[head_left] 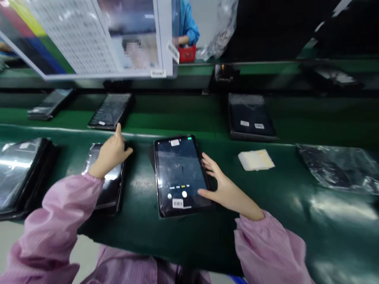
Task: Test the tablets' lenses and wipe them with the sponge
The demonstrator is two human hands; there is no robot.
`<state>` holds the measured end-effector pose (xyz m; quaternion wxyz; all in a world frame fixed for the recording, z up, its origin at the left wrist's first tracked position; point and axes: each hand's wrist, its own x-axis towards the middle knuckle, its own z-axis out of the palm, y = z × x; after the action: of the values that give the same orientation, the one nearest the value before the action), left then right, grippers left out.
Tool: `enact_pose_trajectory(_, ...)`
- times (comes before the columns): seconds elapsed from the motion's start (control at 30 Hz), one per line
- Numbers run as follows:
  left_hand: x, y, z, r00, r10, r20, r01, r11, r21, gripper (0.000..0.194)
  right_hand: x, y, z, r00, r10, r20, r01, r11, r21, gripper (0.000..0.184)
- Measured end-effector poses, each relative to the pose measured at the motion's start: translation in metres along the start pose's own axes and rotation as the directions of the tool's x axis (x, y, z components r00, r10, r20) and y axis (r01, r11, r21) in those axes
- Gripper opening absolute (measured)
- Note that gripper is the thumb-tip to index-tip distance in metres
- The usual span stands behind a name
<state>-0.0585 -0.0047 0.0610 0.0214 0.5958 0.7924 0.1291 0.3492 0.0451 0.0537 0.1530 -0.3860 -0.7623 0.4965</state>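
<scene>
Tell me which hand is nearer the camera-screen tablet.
Right. The right hand is at the right edge of the camera-screen tablet; the left hand is off to its left, index finger near a rear tablet.

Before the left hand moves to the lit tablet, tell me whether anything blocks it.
Nothing visible does: bench shows between the left hand and the lit tablet. The right hand is at the tablet's right edge, out of that path.

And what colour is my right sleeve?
The right sleeve is light purple, in the head view.
</scene>
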Motion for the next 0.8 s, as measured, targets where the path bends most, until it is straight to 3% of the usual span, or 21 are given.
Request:
enact_pose_trajectory(0.07,-0.023,0.010,0.003,1.000,0.002,-0.027,-0.008,0.979,-0.206,0.100,-0.004,0.003,-0.017,0.991,-0.041,-0.127,0.028,0.994,-0.102,0.087)
enact_pose_trajectory(0.1,-0.040,0.019,0.006,1.000,-0.019,-0.014,0.014,0.945,-0.327,0.099,-0.007,0.008,-0.028,0.966,-0.077,-0.246,0.027,0.979,-0.200,0.078)
enact_pose_trajectory(0.2,-0.099,0.052,0.029,0.987,-0.092,0.129,0.154,0.730,-0.665,0.090,-0.018,0.033,-0.060,0.797,-0.215,-0.564,-0.155,0.830,-0.536,0.067)
enact_pose_trajectory(0.27,-0.133,0.075,0.047,0.967,-0.018,0.254,0.214,0.598,-0.772,0.087,-0.024,0.055,-0.073,0.747,-0.240,-0.620,-0.297,0.714,-0.634,0.071)
enact_pose_trajectory(0.33,-0.153,0.094,0.060,0.976,0.020,0.216,0.177,0.504,-0.846,0.091,-0.028,0.072,-0.076,0.769,-0.212,-0.603,-0.336,0.668,-0.663,0.075)
enact_pose_trajectory(0.43,-0.153,0.110,0.063,0.976,0.035,0.215,0.178,0.446,-0.877,0.098,-0.027,0.079,-0.071,0.771,-0.226,-0.595,-0.316,0.676,-0.665,0.071)
enact_pose_trajectory(0.6,-0.130,0.116,0.051,0.926,0.099,0.365,0.270,0.503,-0.821,0.105,-0.012,0.057,-0.056,0.723,-0.230,-0.651,-0.338,0.704,-0.625,0.046)
enact_pose_trajectory(0.7,-0.129,0.121,0.052,0.951,0.100,0.293,0.207,0.498,-0.842,0.102,-0.005,0.038,-0.046,0.697,-0.128,-0.705,-0.297,0.844,-0.446,0.044)
enact_pose_trajectory(0.8,-0.133,0.125,0.057,0.968,0.050,0.246,0.186,0.517,-0.836,0.102,0.000,0.022,-0.036,0.739,-0.036,-0.673,-0.069,0.989,-0.128,0.067)
